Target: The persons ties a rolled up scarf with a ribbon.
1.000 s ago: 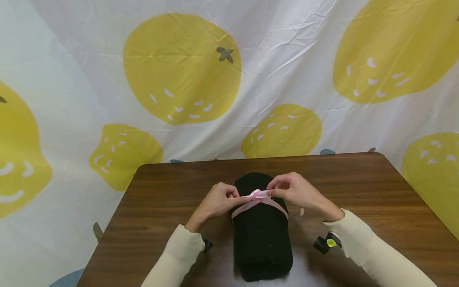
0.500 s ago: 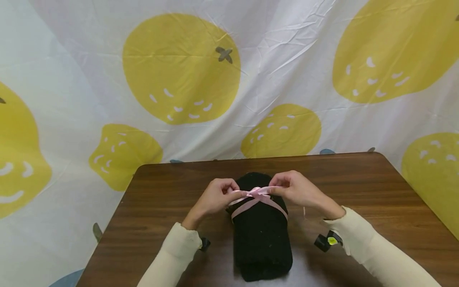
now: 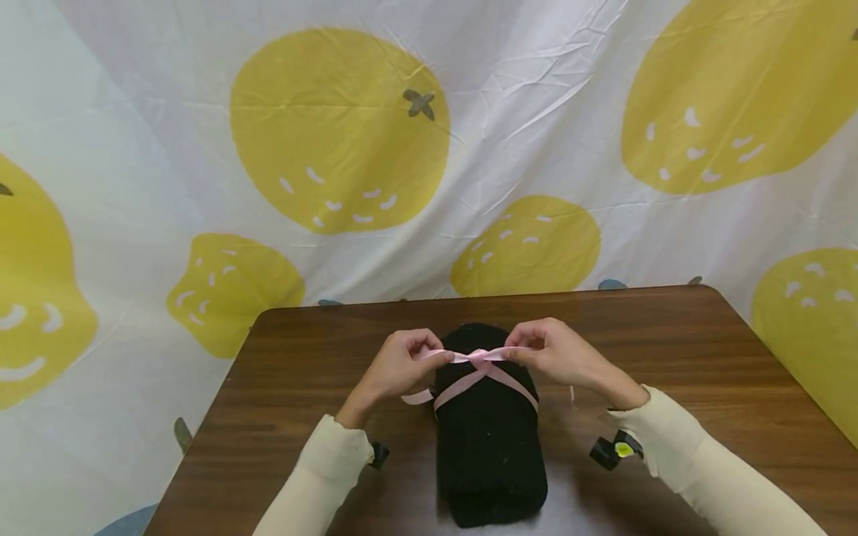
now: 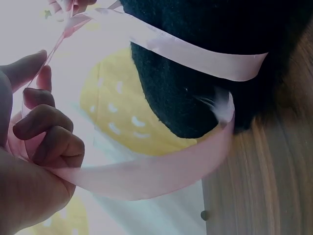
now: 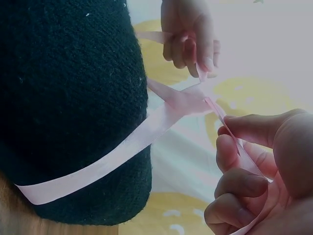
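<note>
A rolled black knitted cloth [image 3: 489,432] lies lengthwise on the brown table [image 3: 704,357]. A pink ribbon [image 3: 480,370] wraps around the roll and crosses in a knot on top. My left hand [image 3: 401,366] pinches the ribbon's left strand, and a loose tail [image 3: 417,397] hangs below it. My right hand [image 3: 553,353] pinches the right strand. In the left wrist view the ribbon [image 4: 195,56] bands the black roll [image 4: 215,34] and loops through my curled fingers [image 4: 46,132]. The right wrist view shows the ribbon [image 5: 146,134] crossing beside the roll [image 5: 68,98], held by my right fingers [image 5: 244,161].
A white curtain with large yellow fruit prints [image 3: 338,126] hangs behind the table. Small black wrist cameras [image 3: 613,450] sit under both cream sleeves. The table's far edge and rounded corners lie just past the roll.
Both hands have drawn apart sideways, pulling the ribbon strands outward from the knot. A loose ribbon tail now shows below the left hand.
</note>
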`<state>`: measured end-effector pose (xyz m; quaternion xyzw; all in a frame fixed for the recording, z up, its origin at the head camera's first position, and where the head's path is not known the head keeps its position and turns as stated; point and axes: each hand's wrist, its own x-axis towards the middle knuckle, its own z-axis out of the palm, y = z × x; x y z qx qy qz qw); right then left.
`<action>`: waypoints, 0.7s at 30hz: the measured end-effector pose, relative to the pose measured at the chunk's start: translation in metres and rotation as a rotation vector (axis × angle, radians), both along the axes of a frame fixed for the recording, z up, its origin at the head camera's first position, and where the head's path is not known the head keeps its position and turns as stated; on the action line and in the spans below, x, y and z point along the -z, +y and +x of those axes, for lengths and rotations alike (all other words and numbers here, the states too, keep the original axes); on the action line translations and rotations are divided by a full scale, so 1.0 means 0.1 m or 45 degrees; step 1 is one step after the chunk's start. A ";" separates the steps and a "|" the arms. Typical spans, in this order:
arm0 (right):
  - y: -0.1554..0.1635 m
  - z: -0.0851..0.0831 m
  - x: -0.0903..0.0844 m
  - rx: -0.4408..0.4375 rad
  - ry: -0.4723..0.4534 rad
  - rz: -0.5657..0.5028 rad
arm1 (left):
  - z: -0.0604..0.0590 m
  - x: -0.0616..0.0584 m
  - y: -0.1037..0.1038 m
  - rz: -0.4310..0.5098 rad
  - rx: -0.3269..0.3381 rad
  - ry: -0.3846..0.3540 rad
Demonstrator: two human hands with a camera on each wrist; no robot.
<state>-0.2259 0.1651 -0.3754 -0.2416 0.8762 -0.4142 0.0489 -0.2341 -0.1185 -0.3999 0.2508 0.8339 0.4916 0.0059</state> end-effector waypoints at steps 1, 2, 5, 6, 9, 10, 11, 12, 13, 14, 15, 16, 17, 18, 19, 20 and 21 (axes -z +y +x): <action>0.00 0.00 0.00 0.001 -0.003 -0.001 | 0.00 0.00 0.00 -0.002 0.001 0.007; 0.01 0.00 0.00 0.004 -0.004 -0.001 | 0.00 0.00 0.00 -0.005 0.000 0.012; 0.02 0.00 0.00 0.006 -0.003 0.000 | 0.00 0.02 -0.01 -0.012 -0.002 0.023; 0.03 0.00 0.00 0.006 0.003 0.002 | -0.01 0.02 -0.01 -0.009 -0.001 0.019; 0.05 0.00 -0.01 0.000 0.025 0.013 | -0.01 0.02 -0.03 -0.001 -0.006 0.004; 0.05 0.00 -0.01 -0.001 0.034 0.018 | 0.00 0.01 -0.03 0.005 -0.008 -0.003; 0.06 0.00 -0.01 0.001 0.041 0.023 | 0.00 0.01 -0.03 0.008 -0.011 -0.008; 0.07 0.00 -0.02 0.003 0.047 0.027 | 0.00 0.00 -0.04 0.011 -0.017 -0.012; 0.07 0.00 -0.02 0.005 0.047 0.030 | 0.00 0.00 -0.04 0.010 -0.023 -0.015; 0.08 0.00 -0.03 0.008 0.047 0.030 | 0.00 -0.01 -0.04 0.011 -0.026 -0.019; 0.09 0.00 -0.03 0.011 0.046 0.030 | 0.00 -0.01 -0.05 0.013 -0.028 -0.024; 0.09 0.00 -0.03 0.016 0.046 0.031 | 0.00 -0.02 -0.05 0.011 -0.031 -0.027; 0.10 0.00 -0.03 0.018 0.044 0.031 | 0.00 -0.02 -0.05 0.007 -0.036 -0.028; 0.10 0.00 -0.03 0.019 0.041 0.028 | 0.00 -0.02 -0.06 0.004 -0.042 -0.032; 0.11 0.00 -0.04 0.020 0.040 0.025 | 0.00 -0.02 -0.06 0.001 -0.045 -0.032; 0.11 0.00 -0.04 0.022 0.040 0.021 | 0.00 -0.02 -0.07 -0.001 -0.047 -0.031; 0.12 0.01 -0.04 0.024 0.041 0.020 | 0.00 -0.02 -0.07 -0.003 -0.051 -0.028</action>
